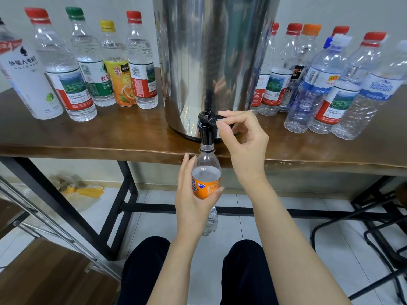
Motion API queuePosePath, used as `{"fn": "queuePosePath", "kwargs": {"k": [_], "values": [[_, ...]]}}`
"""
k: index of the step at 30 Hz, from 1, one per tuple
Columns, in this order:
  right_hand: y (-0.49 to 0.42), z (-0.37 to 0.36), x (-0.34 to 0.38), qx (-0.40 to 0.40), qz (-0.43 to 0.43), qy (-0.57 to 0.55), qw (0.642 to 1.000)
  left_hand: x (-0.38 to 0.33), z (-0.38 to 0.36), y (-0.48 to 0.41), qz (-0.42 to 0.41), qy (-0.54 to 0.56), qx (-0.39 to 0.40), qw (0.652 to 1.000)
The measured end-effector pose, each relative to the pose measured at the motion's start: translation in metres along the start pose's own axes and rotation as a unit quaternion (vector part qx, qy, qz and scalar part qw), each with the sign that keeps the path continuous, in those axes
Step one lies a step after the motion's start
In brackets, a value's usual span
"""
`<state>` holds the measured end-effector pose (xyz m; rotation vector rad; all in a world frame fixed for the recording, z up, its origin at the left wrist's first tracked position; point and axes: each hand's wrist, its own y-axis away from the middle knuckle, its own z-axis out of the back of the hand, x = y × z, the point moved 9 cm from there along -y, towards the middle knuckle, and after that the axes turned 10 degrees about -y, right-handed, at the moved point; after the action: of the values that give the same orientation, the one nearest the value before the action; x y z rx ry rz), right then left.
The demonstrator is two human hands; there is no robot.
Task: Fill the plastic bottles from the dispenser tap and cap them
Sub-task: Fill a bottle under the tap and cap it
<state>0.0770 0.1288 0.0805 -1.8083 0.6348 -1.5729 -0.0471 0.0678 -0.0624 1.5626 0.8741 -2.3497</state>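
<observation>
Gripping the FANTA-labelled bottle (pixel 207 172) beneath the black tap (pixel 206 128).

Plain workroom: wooden table (pixel 110 133), steel dispenser (pixel 215 51), tiled floor (pixel 158 221).

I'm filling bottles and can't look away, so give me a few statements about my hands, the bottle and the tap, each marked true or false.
1. The left hand grips the orange-labelled clear plastic bottle under the black tap. True.
2. That bottle has its cap on. False: its neck is open, with no cap.
3. The right hand hangs idle, holding nothing. False: it pinches the tap's black lever.
4. Capped bottles stand on both sides of the shiny steel dispenser. True.
</observation>
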Motion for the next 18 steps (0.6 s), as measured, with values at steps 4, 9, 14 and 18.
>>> {"fn": "queuePosePath", "kwargs": {"k": [4,9,14,18], "values": [[0.0002,-0.0001,-0.0006,0.001,-0.001,0.000,1.000,-0.0002,0.0003,-0.0003,-0.001,-0.003,0.000,1.000],[0.0001,0.0003,-0.0020,0.001,-0.004,0.000,1.000,-0.0014,0.0005,0.0004,0.001,-0.003,0.001,1.000],[0.0001,0.0002,-0.0025,0.002,-0.003,0.001,1.000,-0.0015,0.0001,0.0008,0.005,0.005,0.003,1.000],[-0.0004,0.0006,-0.0023,0.001,0.000,0.000,1.000,-0.0003,-0.0008,0.0006,0.009,0.008,0.007,1.000]]}}
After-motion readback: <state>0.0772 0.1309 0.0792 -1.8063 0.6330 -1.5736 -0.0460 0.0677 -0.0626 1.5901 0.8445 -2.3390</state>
